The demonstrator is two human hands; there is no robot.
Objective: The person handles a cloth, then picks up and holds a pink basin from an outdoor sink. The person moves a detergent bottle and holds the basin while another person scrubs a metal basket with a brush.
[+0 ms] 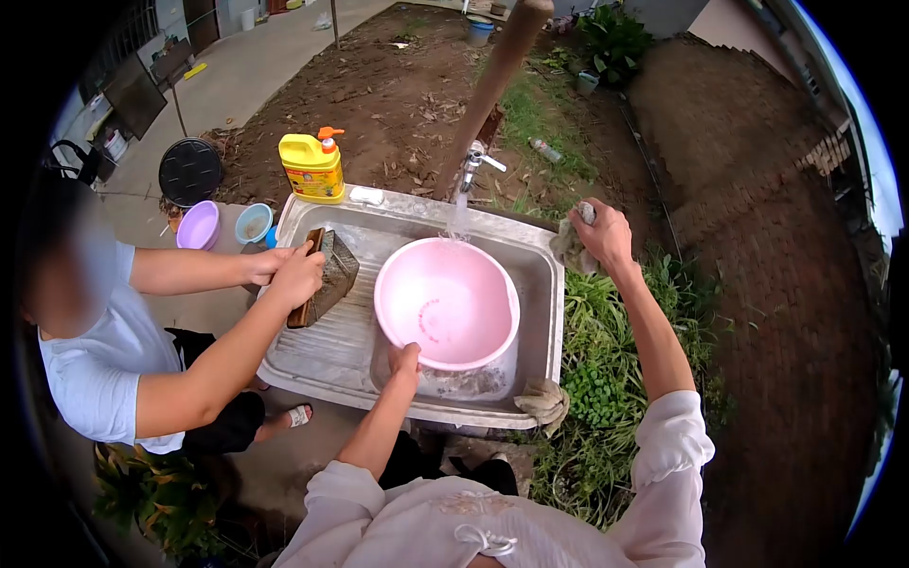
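A pink plastic basin [445, 303] sits tilted in the basin of the outdoor sink [554, 350], below a running tap [471, 170]. My left hand [405, 363] grips the basin's near rim, with the fingers partly hidden. Out to the right, my right hand [606, 232] is closed on a greyish cloth [573, 248] at the sink's far right corner. Another cloth [543, 402] hangs over the near right corner. At the left, a co-worker's hands [295, 275] hold a brown-framed dustpan-like or brush-like object [317, 284] over the ribbed drainboard [341, 350].
A yellow jug [312, 168] with an orange pump stands on the sink's back left corner. A purple basin [199, 225] and a blue bowl [253, 222] are beyond the co-worker [104, 350]. A wooden post [492, 90] rises behind the tap; green plants [606, 360] grow at the right.
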